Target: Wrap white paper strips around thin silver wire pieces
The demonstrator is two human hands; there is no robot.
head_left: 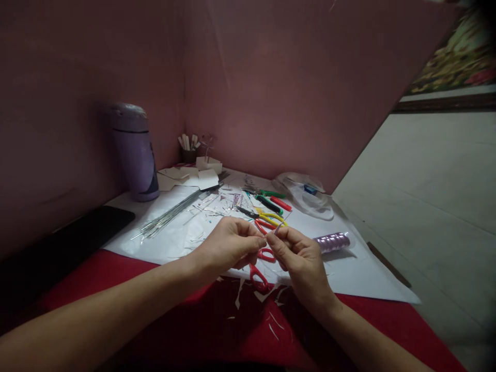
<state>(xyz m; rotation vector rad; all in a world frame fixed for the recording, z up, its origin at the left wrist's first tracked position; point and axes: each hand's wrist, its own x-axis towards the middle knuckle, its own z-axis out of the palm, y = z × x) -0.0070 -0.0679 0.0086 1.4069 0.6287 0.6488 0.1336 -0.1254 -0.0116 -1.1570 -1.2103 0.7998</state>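
My left hand (236,243) and my right hand (296,250) meet fingertip to fingertip above the white sheet. A thin, pale purple strip (279,225) sticks up from the pinched fingers of my right hand. My left thumb and index finger are pressed together at its lower end; what they grip is too small to make out. Just below the hands lie red-handled scissors (259,278). Behind them are yellow-handled pliers (274,219) and green-handled pliers (269,204). A spool of shiny purple thread (332,242) lies right of my right hand.
A purple tumbler (135,155) stands at the left, near a dark flat object (96,227). Wire lengths (170,213), white card pieces (208,179) and a plastic bag (306,199) lie on the sheet (372,274). Paper scraps are scattered on the red cloth (163,320).
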